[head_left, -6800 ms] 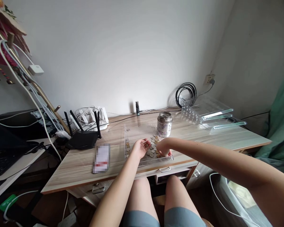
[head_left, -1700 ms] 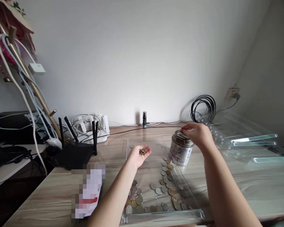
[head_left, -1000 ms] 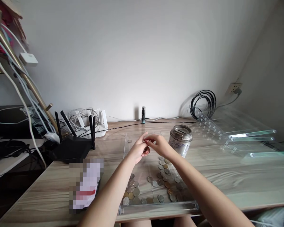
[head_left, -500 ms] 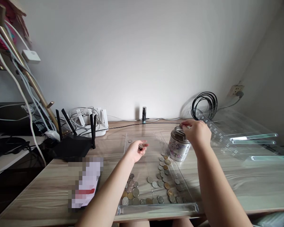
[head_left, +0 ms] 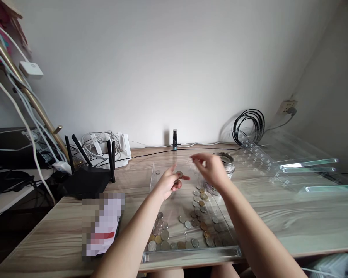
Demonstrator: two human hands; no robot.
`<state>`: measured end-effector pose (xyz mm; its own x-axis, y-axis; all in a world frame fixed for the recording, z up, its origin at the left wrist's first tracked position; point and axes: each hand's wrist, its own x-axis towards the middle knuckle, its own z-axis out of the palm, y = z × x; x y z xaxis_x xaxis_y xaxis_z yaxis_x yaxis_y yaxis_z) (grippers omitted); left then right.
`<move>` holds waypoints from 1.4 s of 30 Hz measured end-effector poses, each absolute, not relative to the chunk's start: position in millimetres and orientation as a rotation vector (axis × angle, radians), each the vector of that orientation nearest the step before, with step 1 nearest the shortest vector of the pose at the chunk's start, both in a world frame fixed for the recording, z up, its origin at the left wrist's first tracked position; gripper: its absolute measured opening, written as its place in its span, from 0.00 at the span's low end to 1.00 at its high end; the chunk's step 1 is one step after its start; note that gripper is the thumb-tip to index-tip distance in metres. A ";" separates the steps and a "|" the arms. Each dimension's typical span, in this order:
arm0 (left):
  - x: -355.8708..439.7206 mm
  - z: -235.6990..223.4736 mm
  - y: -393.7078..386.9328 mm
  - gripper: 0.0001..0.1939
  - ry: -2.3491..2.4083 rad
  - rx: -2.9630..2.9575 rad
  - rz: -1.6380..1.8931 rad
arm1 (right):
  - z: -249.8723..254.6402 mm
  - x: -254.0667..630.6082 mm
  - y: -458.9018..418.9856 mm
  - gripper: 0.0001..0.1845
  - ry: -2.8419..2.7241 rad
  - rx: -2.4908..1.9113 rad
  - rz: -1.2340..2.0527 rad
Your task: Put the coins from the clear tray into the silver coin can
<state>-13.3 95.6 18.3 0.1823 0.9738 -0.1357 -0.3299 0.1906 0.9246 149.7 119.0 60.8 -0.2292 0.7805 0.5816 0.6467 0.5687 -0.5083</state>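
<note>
My left hand [head_left: 168, 183] is over the clear plastic tray [head_left: 191, 253], closed on coins. One silver coin [head_left: 179, 174] shows between its thumb and fingers. My right hand [head_left: 211, 170] hovers just to the right of it, fingers stretched and thumb apart, with no coin visible in it. Behind the right hand stands the round tin [head_left: 230, 166], partly hidden by that hand. Silver and gold coins [head_left: 203, 226] lie scattered along the tray's right side, and more coins [head_left: 164, 234] sit at its front left.
A black router [head_left: 88, 180] and a white router [head_left: 118, 159] with bundled cables stand at back left. A pixelated flat item [head_left: 104, 227] lies at front left. A small dark bottle [head_left: 174, 139] is by the wall. Clear plastic panels [head_left: 307, 170] and coiled black cable [head_left: 248, 127] occupy the right.
My right hand has moved left from the top of the tin toward my left hand. A coin now shows higher up at my left thumb and fingers. The view has shifted slightly.
</note>
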 end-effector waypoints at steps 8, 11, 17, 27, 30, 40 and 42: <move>-12.0 14.8 96.0 0.22 0.834 1.035 1.102 | 43.3 118.9 117.7 0.11 -2.059 -1.038 0.716; -14.5 15.5 96.7 0.14 0.885 0.892 1.101 | 55.0 140.5 120.3 0.11 -1.838 -1.092 0.398; -14.6 20.1 97.4 0.17 1.010 0.560 1.187 | 73.3 205.1 140.4 0.08 -1.577 -1.602 -0.124; -15.7 18.2 99.1 0.15 0.983 0.493 1.236 | 69.8 205.5 142.2 0.10 -1.700 -1.488 -0.301; -16.0 18.0 99.8 0.09 0.937 0.432 1.245 | 69.0 176.5 126.5 0.12 -1.811 -1.227 -0.224; -20.1 17.7 102.9 0.17 0.834 0.306 1.173 | 30.7 107.1 107.7 0.09 -2.562 -0.895 0.115; -20.4 17.7 102.7 0.16 0.806 0.286 1.181 | 37.5 114.1 108.1 0.10 -2.479 -0.945 0.088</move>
<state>-20.4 102.7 17.7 0.1464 0.9012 -0.4079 -0.7086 0.3833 0.5924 114.1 108.1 37.5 -0.6450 0.6420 0.4145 0.6109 0.7590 -0.2251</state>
